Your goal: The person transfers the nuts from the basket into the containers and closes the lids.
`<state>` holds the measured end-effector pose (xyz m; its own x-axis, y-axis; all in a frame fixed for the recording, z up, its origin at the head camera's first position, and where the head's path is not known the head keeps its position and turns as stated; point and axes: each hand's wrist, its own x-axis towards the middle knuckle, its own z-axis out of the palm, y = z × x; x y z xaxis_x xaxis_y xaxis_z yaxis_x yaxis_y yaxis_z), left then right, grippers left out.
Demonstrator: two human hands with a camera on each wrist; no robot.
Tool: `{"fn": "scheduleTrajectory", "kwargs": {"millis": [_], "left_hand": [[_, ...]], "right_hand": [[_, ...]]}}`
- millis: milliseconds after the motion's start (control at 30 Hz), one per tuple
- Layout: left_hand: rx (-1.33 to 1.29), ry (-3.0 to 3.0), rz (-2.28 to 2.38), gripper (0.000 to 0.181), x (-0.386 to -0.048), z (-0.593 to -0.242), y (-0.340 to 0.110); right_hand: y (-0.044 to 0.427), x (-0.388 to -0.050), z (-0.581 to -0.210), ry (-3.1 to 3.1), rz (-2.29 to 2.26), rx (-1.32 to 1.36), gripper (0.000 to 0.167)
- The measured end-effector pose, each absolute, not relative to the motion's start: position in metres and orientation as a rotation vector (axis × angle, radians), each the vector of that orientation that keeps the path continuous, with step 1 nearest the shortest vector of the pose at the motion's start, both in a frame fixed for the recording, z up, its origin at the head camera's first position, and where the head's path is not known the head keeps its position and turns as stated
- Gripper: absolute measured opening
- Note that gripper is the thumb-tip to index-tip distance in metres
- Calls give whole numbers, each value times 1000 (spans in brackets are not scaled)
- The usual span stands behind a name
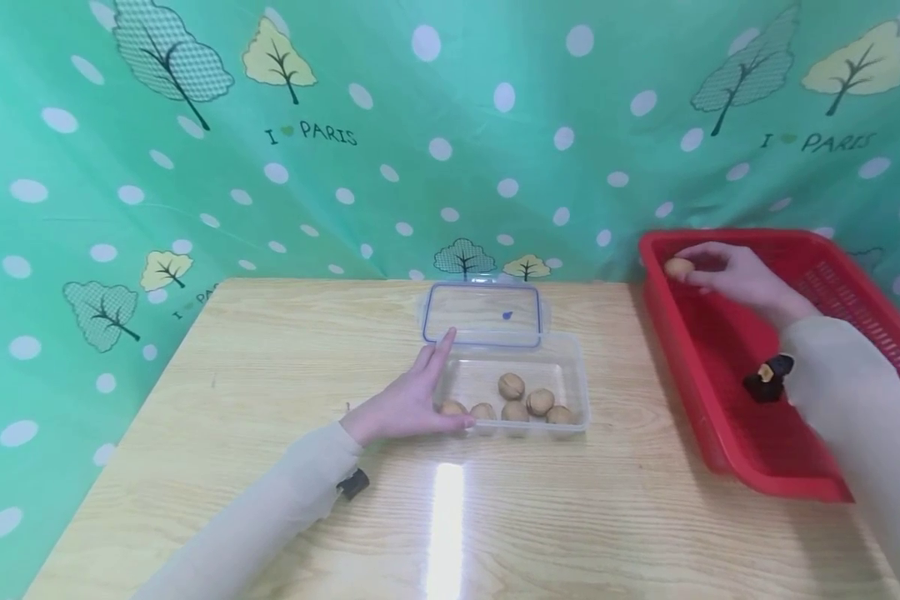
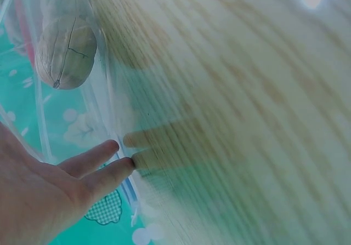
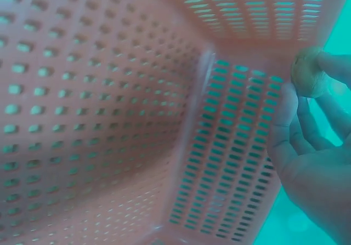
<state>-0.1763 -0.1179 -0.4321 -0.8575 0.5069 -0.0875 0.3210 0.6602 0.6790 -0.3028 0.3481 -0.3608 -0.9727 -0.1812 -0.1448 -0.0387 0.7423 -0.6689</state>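
Note:
Between the thumb and fingers of my right hand [image 1: 738, 279] is a walnut [image 1: 678, 268], held above the far left corner of a red plastic basket [image 1: 675, 350]. The right wrist view shows the same walnut [image 3: 307, 72] pinched at the fingertips. My left hand [image 1: 412, 400] rests against the left side of a clear plastic box [image 1: 581, 375], fingers spread and the thumb along its near edge. Inside the box lie several walnuts [image 1: 512, 386], mostly along the near wall. In the left wrist view, a walnut [image 2: 66, 53] shows through the box's wall.
A clear lid [image 1: 483, 312] with a blue seal lies just behind the box. The basket stands at the table's right, its walls full of slots. Behind the wooden table [image 1: 285, 358] hangs a green dotted cloth [image 1: 390, 100]. Black straps are on both wrists.

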Motion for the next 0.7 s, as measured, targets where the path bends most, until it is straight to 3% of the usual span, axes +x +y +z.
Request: {"fn": "scheduleTrajectory", "kwargs": {"millis": [700], "left_hand": [[686, 2633, 966, 125, -176, -431, -117]], "right_hand": [[328, -285, -325, 2779, -1155, -236, 64]]}}
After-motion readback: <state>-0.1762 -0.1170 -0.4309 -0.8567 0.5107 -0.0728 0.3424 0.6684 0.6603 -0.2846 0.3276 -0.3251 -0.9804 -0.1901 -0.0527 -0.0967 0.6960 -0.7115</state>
